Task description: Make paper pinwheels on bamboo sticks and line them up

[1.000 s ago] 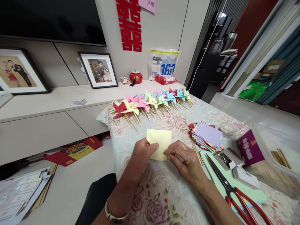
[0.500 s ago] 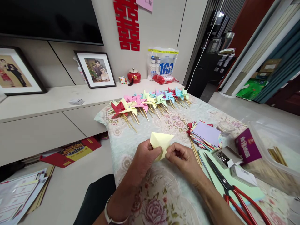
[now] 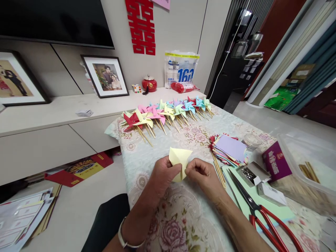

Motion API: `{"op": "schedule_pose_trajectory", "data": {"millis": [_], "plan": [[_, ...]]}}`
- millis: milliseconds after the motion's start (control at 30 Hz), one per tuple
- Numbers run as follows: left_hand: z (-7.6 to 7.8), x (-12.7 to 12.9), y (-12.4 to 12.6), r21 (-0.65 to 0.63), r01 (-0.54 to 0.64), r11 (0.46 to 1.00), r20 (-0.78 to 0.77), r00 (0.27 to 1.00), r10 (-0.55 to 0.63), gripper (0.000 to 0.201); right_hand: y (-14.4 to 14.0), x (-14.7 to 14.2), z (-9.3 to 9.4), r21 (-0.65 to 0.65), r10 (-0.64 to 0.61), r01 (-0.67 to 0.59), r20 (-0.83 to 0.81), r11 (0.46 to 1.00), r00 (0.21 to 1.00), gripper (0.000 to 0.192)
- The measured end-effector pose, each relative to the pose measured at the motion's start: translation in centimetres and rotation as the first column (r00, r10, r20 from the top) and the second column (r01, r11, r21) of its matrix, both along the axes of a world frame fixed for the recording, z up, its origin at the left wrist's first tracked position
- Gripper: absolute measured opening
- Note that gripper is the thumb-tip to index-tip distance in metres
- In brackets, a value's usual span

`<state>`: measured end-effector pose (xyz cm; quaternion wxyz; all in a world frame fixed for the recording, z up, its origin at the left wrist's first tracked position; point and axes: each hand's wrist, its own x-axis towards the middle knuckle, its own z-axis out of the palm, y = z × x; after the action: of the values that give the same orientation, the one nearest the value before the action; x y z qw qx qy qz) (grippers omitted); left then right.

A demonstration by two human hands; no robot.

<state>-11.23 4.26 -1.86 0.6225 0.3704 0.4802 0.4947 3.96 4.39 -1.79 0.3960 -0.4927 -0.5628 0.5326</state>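
Note:
A sheet of pale yellow paper (image 3: 181, 156) is held just above the flowered tablecloth, one part of it bent over toward the middle. My left hand (image 3: 166, 173) grips its left side, thumb on top and fingers behind. At the lower right, my right hand (image 3: 201, 171) pinches the paper's edge between thumb and forefinger. Beyond both hands, several finished paper pinwheels (image 3: 144, 119) on wooden sticks lie in a row. A stack of coloured paper pieces (image 3: 231, 148) sits to the right of my right hand.
Red-handled scissors (image 3: 253, 206) rest on green paper at the right, beside an open small box of metal pins (image 3: 248, 174). A clear plastic tub (image 3: 301, 189) with sticks stands further right. Loose sticks (image 3: 219, 169) lie near my right hand. A cabinet (image 3: 52, 120) runs behind the table.
The paper's right side is bent further inward, and my right hand has shifted slightly left with it. My left hand keeps its grip.

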Motion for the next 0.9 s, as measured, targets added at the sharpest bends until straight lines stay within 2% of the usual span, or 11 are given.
{"op": "schedule_pose_trajectory", "data": {"millis": [333, 533, 900], "plan": [[0.2, 0.5, 0.0, -0.025, -0.037, 0.999, -0.021, 0.999, 0.036, 0.027, -0.1, -0.1, -0.5, 0.071, -0.096, 0.092, 0.065, 0.993, 0.993, 0.017], [0.1, 0.5, 0.1, -0.027, -0.035, 0.999, -0.016, 0.999, 0.035, 0.025, -0.1, -0.2, -1.1, 0.076, -0.109, 0.104, 0.064, 0.992, 0.992, 0.017], [0.4, 0.7, -0.1, -0.01, -0.051, 0.999, -0.073, 0.996, 0.05, 0.025, -0.2, -0.3, -0.8, 0.114, -0.134, 0.122, 0.112, 0.986, 0.985, 0.017]]}}
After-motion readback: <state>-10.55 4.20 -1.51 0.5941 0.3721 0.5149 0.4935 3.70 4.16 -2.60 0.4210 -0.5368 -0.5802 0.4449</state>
